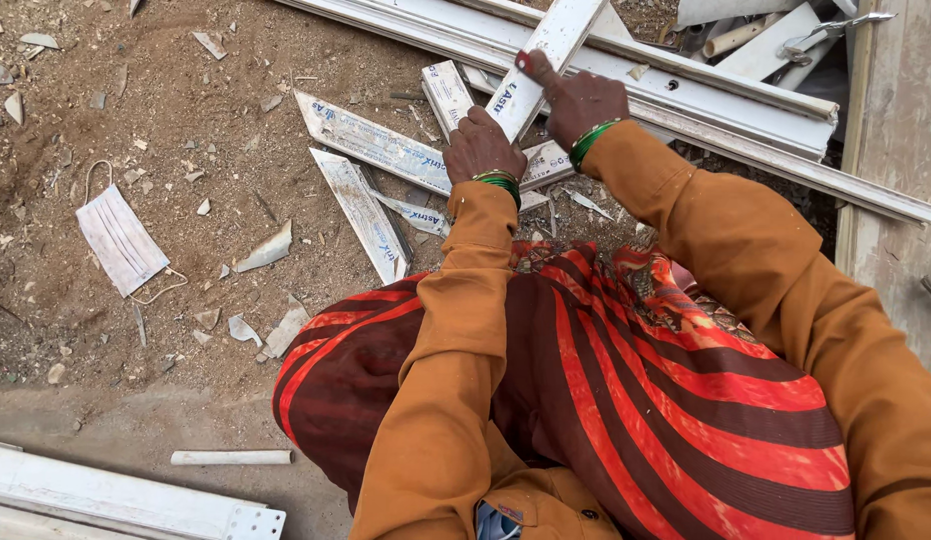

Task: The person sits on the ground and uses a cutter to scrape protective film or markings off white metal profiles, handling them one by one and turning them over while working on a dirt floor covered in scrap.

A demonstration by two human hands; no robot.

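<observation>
Head view, looking down: I am watching the left hand (483, 146) pressing down on the lower end of a white plastic profile strip (546, 62), its fingers curled over the strip's near edge, so the grip is closing on the strip from above; how far the fingers are wrapping underneath I cannot tell. The right hand (578, 100) is lying on the same strip just beyond the left, with one finger stretching up along its right edge and the rest folded together against it. The strip is running diagonally from the hands up toward the top of the view and is crossing over a long white frame rail (686, 95) that is lying on the dirt ground (186, 120). Green bangles (592, 142) are showing at both wrists, below orange-brown sleeves (456, 330). Just left of the hands, several cut-off white offcuts (371, 140) with angled ends are lying side by side, some touching one another. A used face mask (119, 240) is lying well apart on the left. A red-and-maroon striped cloth (626, 400) is covering the person's lap. A short white tube (232, 457) is resting near a further white profile (116, 500) in the lower left corner.
</observation>
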